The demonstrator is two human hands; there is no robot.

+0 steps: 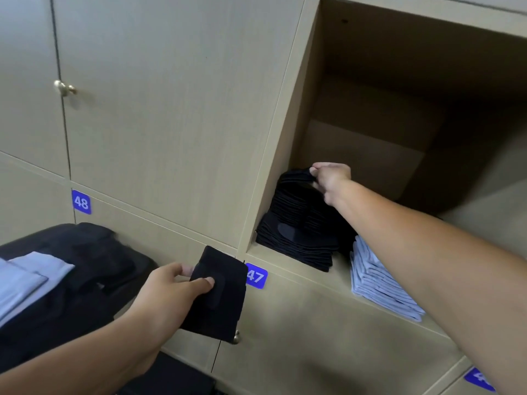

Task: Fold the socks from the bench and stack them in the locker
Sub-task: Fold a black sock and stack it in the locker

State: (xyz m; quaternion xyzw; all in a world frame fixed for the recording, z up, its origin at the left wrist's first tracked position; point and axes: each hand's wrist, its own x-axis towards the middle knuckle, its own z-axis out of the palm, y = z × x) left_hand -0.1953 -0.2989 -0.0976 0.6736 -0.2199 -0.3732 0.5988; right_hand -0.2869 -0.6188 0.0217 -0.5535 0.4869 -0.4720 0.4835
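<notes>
My left hand point(171, 292) pinches a folded black sock point(219, 297) between thumb and fingers, in front of the locker face near the blue label 47 point(256, 276). My right hand point(330, 178) reaches into the open locker point(288, 138) and grips the top of a tall stack of folded black socks point(299, 232) at the compartment's left side. A stack of folded light-blue socks point(379, 283) lies to the right of the black stack, partly hidden by my right forearm.
On the bench at lower left lie a pile of loose black socks point(85, 260) and some light-blue socks point(25, 280). Closed locker doors with brass knobs point(64, 88) fill the left; a label 48 point(81, 202) marks one.
</notes>
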